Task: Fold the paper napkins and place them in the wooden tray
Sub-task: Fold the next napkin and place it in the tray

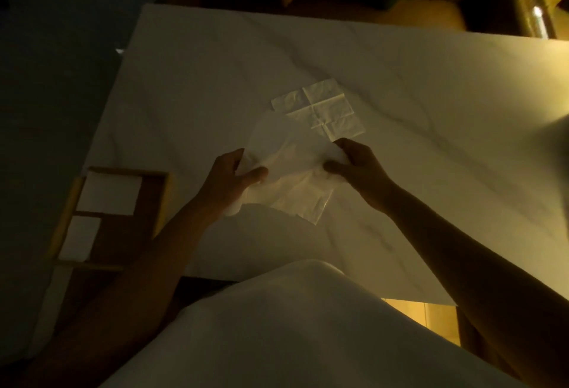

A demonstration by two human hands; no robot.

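A thin white paper napkin (289,172) hangs loosely crumpled above the middle of the table, stretched between both hands. My left hand (234,178) pinches its left edge and my right hand (357,166) pinches its right edge. Just beyond it, a second napkin (320,110) lies flat and unfolded on the table, showing crease lines. The wooden tray (160,203) sits at the table's left edge. Inside it lie two folded white napkins, a larger one (109,193) at the far end and a smaller one (80,238) nearer me.
The white marble-patterned table (431,110) stretches away to the right and far side. The room is dim. A chair with a yellowish cushion (415,15) stands beyond the far edge. My white clothing (292,326) fills the bottom of the view.
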